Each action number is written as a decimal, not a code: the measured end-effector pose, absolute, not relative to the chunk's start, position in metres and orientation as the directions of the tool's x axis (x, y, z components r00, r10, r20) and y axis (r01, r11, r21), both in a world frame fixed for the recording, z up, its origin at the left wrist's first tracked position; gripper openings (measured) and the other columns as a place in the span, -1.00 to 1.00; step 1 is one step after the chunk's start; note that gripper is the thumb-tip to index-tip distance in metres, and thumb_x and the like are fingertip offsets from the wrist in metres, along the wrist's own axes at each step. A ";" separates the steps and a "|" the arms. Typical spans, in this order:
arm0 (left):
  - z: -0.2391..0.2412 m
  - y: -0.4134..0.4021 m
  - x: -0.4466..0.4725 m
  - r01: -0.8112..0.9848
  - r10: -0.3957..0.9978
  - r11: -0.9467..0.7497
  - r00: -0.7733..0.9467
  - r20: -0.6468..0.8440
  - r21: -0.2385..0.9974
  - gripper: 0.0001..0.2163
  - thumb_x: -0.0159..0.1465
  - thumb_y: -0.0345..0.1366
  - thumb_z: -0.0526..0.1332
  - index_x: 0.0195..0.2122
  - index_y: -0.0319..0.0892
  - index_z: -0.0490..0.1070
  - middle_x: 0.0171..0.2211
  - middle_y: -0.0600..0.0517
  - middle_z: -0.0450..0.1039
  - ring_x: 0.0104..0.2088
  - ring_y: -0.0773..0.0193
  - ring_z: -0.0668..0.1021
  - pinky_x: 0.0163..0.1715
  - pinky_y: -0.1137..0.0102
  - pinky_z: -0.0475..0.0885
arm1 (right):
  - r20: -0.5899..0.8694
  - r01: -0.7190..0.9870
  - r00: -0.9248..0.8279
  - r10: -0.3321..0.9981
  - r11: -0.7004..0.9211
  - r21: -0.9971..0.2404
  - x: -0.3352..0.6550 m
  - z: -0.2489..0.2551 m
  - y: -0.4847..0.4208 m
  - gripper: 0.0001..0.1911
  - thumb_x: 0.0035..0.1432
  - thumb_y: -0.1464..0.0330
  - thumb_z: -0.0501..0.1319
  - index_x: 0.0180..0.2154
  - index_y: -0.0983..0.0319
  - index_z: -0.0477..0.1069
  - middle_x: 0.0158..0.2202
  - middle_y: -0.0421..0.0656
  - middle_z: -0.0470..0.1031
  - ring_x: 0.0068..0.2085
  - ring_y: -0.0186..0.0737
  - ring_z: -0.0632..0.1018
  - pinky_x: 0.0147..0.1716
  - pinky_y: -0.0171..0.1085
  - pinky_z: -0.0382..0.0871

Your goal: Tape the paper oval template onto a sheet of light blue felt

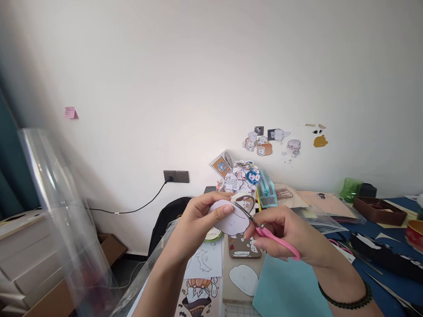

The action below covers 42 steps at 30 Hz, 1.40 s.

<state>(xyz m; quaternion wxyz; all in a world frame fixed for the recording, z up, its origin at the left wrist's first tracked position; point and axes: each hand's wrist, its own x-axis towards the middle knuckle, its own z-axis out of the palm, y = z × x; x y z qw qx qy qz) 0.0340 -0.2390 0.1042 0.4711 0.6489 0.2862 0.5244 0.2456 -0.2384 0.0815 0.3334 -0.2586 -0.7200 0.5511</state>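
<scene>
The left hand [201,218] is pinching a pale oval paper cutout [230,218] between thumb and fingers, holding it up above the near middle of the desk [393,281]. The right hand [280,235] is gripping pink-handled scissors [264,229], fingers closed around the handles, and the blades are meeting the right edge of the cutout; whether the blades are parted or closed cannot be told. The two hands are sitting close together, joined through paper and scissors. A dark beaded bracelet [346,299] is circling the right wrist.

Below the hands, a light blue sheet [291,286] is lying on the desk, with a white oval piece [243,279] just to its left and a printed sheet of a cartoon figure with a pumpkin [198,295] further left at the near edge. A sheet with ghost outlines [205,259] is lying just beyond it. Farther back, a heap of cartoon stickers [241,176] is leaning against the wall [211,66], and more stickers [264,143] are sticking to the wall above. At far right, a green cup [350,188] and a brown tray [380,210] are standing on the desk. A clear plastic roll [59,211] is rising at the near left, and a pink note [71,113] is clinging to the wall.
</scene>
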 end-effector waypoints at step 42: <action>0.120 -0.244 0.002 -0.171 0.917 -0.386 -0.184 0.355 0.907 -0.80 0.08 -0.16 0.36 -0.35 -0.17 0.54 -0.28 -0.01 0.58 -0.38 0.33 0.55 -0.42 0.56 0.43 | 0.160 0.628 -0.553 0.818 0.535 -0.566 0.217 0.059 -0.231 -0.78 -0.18 0.60 0.21 -0.65 0.23 0.24 -0.56 -0.23 0.30 -0.51 -0.33 0.35 -0.57 -0.37 0.09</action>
